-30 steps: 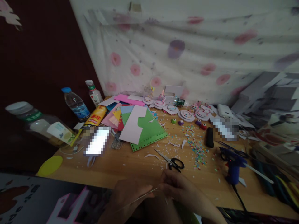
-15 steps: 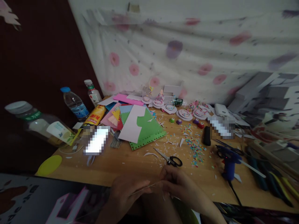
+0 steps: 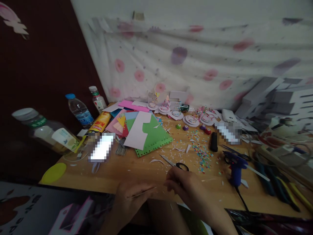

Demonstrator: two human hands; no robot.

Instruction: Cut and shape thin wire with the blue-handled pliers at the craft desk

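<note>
While both hands work at the near edge of the cluttered light wooden desk (image 3: pixel 137 169), the thin pale paper strip (image 3: pixel 141 193) pinched in the left hand (image 3: pixel 132 200) looks the likeliest thing to suffer: it is narrow and flimsy, and a tug at an angle could crease or tear it, or it could slip out and vanish among the white paper scraps on the wood. The black-handled steel scissors (image 3: pixel 176 164) lie just beyond the right hand (image 3: pixel 186 187), blades pointing left, so a careless reach forward could catch the fingers on them. The blue hot-glue gun (image 3: pixel 235 167) stands to the right with its cord trailing off the desk edge, where a sleeve or forearm might snag it.

The left hand is curled, thumb and fingers closed on the strip, which juts out toward the right. The right hand hovers just beside the strip's free end, fingers loosely bent and part-way closed; whether its fingertips grip the strip or only come near it, I cannot tell in the dim light.
</note>
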